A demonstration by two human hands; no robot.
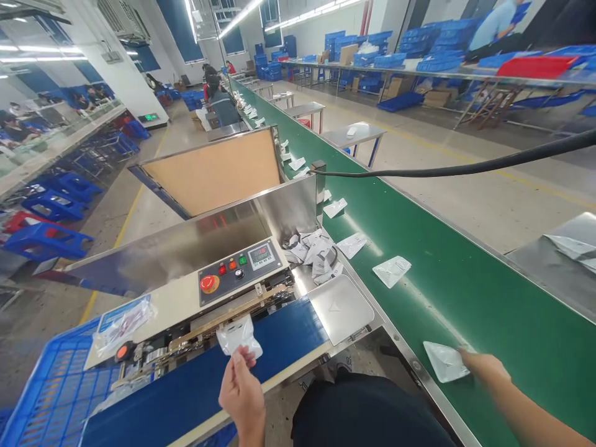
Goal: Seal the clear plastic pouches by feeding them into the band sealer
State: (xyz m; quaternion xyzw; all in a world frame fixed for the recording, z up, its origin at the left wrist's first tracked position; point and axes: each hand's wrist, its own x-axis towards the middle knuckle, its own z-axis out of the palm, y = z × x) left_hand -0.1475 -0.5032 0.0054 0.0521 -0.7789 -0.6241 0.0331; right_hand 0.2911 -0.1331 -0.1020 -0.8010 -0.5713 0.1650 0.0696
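Observation:
A white pouch (239, 335) is pinched between the fingers of my left hand (242, 388), over the blue belt (291, 329) and against the edge of the sealing machine (242, 273). On the green conveyor (419, 248), my right hand (487, 367) reaches in from the right, with its fingertips at the edge of another white pouch (444, 361). Those fingertips are partly hidden and blurred. More pouches, such as this one (392, 271), lie spaced along the green conveyor.
A pile of pouches (316, 251) lies beside the metal plate (342, 307). A blue basket (41, 391) stands at the lower left. One black cable (447, 169) crosses the upper right. People sit farther along the conveyor.

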